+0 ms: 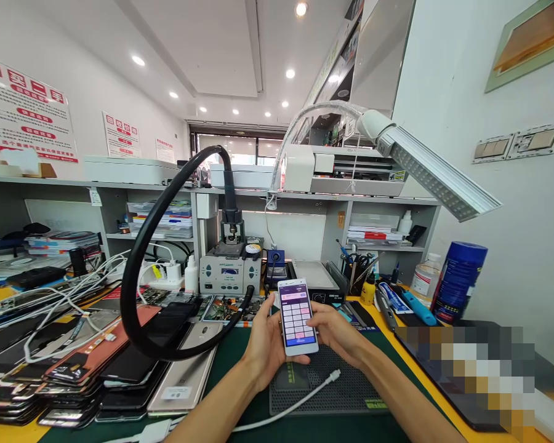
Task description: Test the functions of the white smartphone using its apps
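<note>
Held up at lower centre of frame: white smartphone [297, 320]

Gripped in left hand [264, 341], thumb at left edge and fingertips showing under bottom edge; presumably held so to tilt lit screen, with grid of pale tiles, toward the eyes

Met at right edge by right hand [339, 335], loosely curled, one digit over the tiles; cannot tell pressing from hovering, nor gripping from bracing

Laid just below, on dark textured mat [346, 397]: white cable [300, 403], plug end apart from phone; likely left loose for easy reach

Spread beneath: green work mat [228, 363], probably to protect the desk

Stacked at lower left: phone panels [74, 387], apparently piled to save room; set at right of pile, gold phone [191, 369], back up, with white label showing

Placed behind the hands, mid-frame: rework station [229, 277], with black hose [129, 295] arched over left side, perhaps to spare working space

Arched in from upper right: LED lamp [438, 172], seemingly angled to light the bench

Stood upright at right of centre: pen holder [360, 271], crowded with tools, probably for quick picking
</note>
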